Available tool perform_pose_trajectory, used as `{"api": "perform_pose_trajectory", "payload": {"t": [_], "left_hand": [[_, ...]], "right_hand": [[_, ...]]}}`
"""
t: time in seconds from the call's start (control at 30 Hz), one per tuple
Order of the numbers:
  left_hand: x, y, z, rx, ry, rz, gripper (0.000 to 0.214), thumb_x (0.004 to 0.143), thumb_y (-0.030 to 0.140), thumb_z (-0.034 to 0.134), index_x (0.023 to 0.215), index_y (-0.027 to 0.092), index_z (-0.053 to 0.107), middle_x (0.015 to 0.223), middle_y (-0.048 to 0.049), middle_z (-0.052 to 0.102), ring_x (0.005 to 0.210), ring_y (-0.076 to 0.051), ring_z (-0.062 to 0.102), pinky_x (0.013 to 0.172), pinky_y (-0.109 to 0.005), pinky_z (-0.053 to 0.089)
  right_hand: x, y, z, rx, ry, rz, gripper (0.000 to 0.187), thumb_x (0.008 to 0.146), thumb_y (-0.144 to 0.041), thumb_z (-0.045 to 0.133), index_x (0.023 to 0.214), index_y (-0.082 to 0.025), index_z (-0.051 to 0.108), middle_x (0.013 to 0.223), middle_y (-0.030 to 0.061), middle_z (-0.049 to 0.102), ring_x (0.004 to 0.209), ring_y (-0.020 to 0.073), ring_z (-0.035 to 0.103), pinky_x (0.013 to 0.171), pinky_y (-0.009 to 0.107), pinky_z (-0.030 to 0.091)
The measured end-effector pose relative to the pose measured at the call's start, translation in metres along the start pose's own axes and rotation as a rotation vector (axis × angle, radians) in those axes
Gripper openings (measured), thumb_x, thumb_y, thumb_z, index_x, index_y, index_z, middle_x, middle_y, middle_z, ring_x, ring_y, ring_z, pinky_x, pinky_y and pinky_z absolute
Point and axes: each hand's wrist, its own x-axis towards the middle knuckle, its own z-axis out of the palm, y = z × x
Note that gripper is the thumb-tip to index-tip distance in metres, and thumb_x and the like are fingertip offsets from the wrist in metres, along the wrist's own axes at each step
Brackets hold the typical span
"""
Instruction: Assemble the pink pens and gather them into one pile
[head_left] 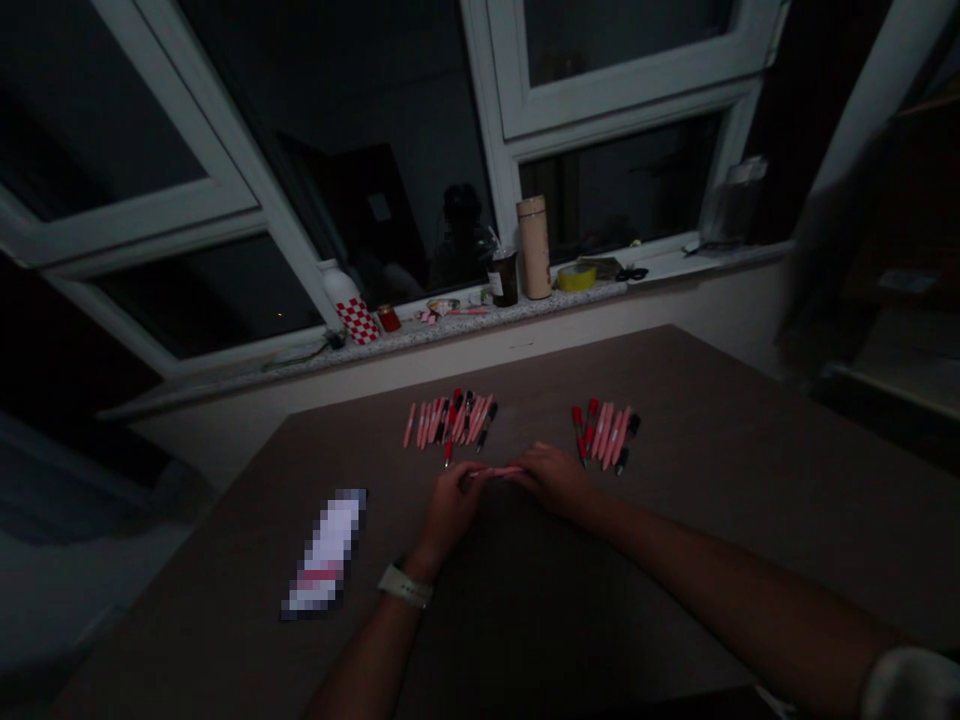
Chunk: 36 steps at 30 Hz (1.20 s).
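Note:
A pink pen (496,472) lies sideways between my two hands, above the dark table (517,590). My left hand (452,500), with a pale watch on its wrist, pinches the pen's left end. My right hand (553,478) has its fingers closed on the other end. Just beyond my left hand lies a row of pink, red and black pens (450,420). Past my right hand is a smaller group of pink, red and black pens (606,434).
A lit, pixelated oblong object (326,553) lies on the table at the left. Along the windowsill stand a red-checked white bottle (352,308), a small red jar (388,318), a dark cup (503,279), a tall beige flask (534,250) and a yellow tape roll (577,277).

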Motion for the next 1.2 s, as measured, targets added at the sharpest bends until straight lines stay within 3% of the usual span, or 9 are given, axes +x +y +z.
{"api": "perform_pose_trajectory", "payload": {"t": [0.4,0.57,0.77,1.03,1.2], "left_hand": [[-0.0010,0.0086,-0.0009,-0.076,0.028,0.018,0.025,0.083,0.043,0.063,0.090,0.020,0.071,0.084,-0.0050,0.072,0.075,-0.020,0.063,0.071,-0.029,0.048],[-0.0010,0.0053,-0.0002,-0.011,0.033,-0.017,0.027,0.087,0.042,0.057,0.080,0.018,0.068,0.070,-0.0027,0.068,0.064,-0.018,0.060,0.062,-0.027,0.044],[-0.0010,0.0059,-0.0011,-0.060,0.010,0.026,0.022,0.085,0.039,0.061,0.089,0.019,0.068,0.084,-0.0048,0.071,0.076,-0.019,0.064,0.069,-0.028,0.047],[-0.0016,0.0023,0.0010,-0.035,0.006,0.009,0.024,0.083,0.043,0.063,0.084,0.020,0.069,0.076,-0.0037,0.070,0.070,-0.019,0.062,0.066,-0.028,0.047],[-0.0017,0.0038,0.0007,-0.044,0.000,0.028,0.022,0.083,0.041,0.064,0.088,0.019,0.068,0.081,-0.0037,0.071,0.073,-0.019,0.062,0.067,-0.027,0.047]], "right_hand": [[-0.0018,-0.0065,-0.0048,0.054,-0.011,0.038,0.034,0.098,-0.044,0.043,0.110,-0.026,0.069,0.103,0.0051,0.073,0.094,0.0201,0.066,0.080,0.029,0.044],[-0.0011,-0.0069,-0.0062,0.012,-0.030,0.016,0.031,0.097,-0.041,0.047,0.110,-0.025,0.070,0.103,0.0057,0.073,0.096,0.0205,0.065,0.081,0.029,0.044],[-0.0011,-0.0079,-0.0067,0.046,-0.016,0.009,0.037,0.099,-0.047,0.041,0.107,-0.025,0.071,0.099,0.0055,0.074,0.093,0.0191,0.066,0.080,0.028,0.044],[-0.0018,-0.0030,-0.0019,0.099,0.006,0.056,0.020,0.092,-0.035,0.058,0.106,-0.023,0.066,0.099,0.0039,0.071,0.092,0.0182,0.065,0.078,0.026,0.043],[-0.0018,-0.0034,-0.0016,0.108,0.005,0.013,0.025,0.098,-0.034,0.046,0.104,-0.021,0.066,0.100,0.0055,0.069,0.094,0.0179,0.064,0.080,0.027,0.043]]}}
